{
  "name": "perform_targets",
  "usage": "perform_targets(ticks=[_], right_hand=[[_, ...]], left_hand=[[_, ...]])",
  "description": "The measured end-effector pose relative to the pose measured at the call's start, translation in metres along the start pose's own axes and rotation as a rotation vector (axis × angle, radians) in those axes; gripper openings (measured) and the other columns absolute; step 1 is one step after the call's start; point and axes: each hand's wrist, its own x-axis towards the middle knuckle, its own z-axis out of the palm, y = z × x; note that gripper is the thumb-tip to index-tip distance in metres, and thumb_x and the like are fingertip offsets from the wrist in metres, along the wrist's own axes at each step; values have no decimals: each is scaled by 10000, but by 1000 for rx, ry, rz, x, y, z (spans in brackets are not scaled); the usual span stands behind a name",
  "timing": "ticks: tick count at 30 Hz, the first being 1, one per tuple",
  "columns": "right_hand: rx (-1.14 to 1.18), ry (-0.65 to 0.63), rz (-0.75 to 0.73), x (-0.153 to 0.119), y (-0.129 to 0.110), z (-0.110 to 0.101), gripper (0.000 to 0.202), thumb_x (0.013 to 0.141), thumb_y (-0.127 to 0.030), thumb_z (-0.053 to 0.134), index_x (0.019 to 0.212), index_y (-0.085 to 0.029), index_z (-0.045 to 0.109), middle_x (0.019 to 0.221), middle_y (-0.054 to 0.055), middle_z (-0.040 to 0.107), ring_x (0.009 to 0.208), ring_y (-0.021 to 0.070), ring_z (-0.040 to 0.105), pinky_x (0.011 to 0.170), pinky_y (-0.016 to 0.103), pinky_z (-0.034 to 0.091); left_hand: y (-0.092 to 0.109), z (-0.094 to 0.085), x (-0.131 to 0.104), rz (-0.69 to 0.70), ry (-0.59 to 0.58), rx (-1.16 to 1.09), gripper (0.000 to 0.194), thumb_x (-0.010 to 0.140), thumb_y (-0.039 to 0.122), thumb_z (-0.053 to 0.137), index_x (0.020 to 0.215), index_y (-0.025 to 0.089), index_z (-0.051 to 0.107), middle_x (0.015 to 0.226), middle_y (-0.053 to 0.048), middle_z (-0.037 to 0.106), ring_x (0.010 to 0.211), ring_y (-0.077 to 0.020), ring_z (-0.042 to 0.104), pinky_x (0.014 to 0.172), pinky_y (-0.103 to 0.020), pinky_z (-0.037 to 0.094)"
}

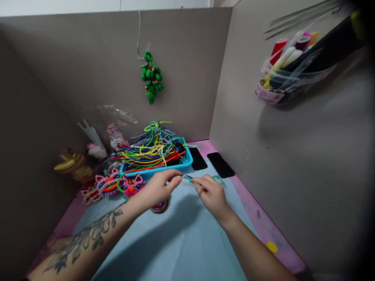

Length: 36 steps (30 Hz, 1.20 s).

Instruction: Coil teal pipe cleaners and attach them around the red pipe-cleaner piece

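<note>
Over the light blue mat [205,242], my left hand [164,187] pinches one end of a small teal and pink pipe cleaner piece [187,178]. My right hand [211,193] is closed on the same piece from the other side, with its thumb and fingers pressed together. A teal loop [218,179] sticks out behind my right hand. Partly hidden under my left wrist is a round multicoloured pipe cleaner item [160,207]. The fine detail between my fingertips is too small to make out.
A blue tray [187,159] of colourful pipe cleaners stands behind my hands, beside two black phones [198,159] [220,164]. Pipe cleaner figures [108,183] sit at the left. A green ornament [151,78] hangs behind; a tool holder [269,95] hangs at the right.
</note>
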Motion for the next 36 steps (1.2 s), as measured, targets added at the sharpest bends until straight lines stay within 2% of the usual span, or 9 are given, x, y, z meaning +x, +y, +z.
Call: perform_targets(ticks=[3,6,11,13,18,23,27,32,36], right_hand=[[-193,-27,-278,-11,-9,-2,277,870,-137,464,1006,-199,696,714,56,633,678,149,581,670,266,446],[-332,-51,-475,-22,-15,-5,320,861,-90,464,1093,-183,665,665,50,623,630,147,560,626,268,430],[-380,-135,-610,-37,-27,-11,340,880,-119,469,1177,-199,614,699,45,643,604,137,535,550,262,377],[-372,-168,-611,-41,-35,-12,320,884,-132,467,1149,-207,630,694,41,644,591,128,528,542,257,364],[-201,-175,-423,-53,-62,-7,238,845,-133,476,894,-189,702,619,25,602,588,129,524,577,253,374],[142,-237,116,-65,-98,-3,180,757,-186,518,599,-186,605,546,-24,520,546,113,464,526,224,344],[244,-300,330,-74,-118,-4,211,718,-251,551,522,-177,527,487,-52,400,511,96,360,483,220,267],[546,-434,501,-91,-129,-6,151,676,-290,615,595,-164,596,485,-61,430,495,90,362,497,223,296],[310,-411,269,-102,-135,-9,176,758,-264,572,619,-169,623,537,-37,490,538,105,426,540,231,321]], left_hand=[[1,21,-20,-231,-109,-359,415,833,554,456,850,159,580,662,-8,589,477,-89,477,445,-206,354],[-6,30,-37,-392,-162,-634,464,750,621,534,698,161,500,542,47,465,394,-45,336,371,-174,204],[0,37,-64,-579,-213,-837,515,674,657,574,626,151,488,511,42,450,388,-34,321,360,-175,107],[4,40,-75,-583,-203,-852,474,646,608,625,617,159,476,498,48,450,374,-32,308,363,-182,104],[9,51,-105,-375,-6,-632,365,706,502,608,621,160,515,519,31,494,418,-57,353,410,-200,223],[5,67,-141,9,267,54,252,846,372,520,748,177,646,674,-56,621,652,-161,557,644,-283,421],[-6,71,-169,175,318,442,302,916,334,416,882,195,682,811,-109,673,756,-194,604,720,-311,455],[-12,67,-199,191,411,430,279,911,330,432,951,208,680,893,-122,691,840,-207,624,783,-334,477],[-1,76,-211,17,457,93,236,853,383,519,928,207,657,904,-87,684,811,-192,616,746,-318,492]])
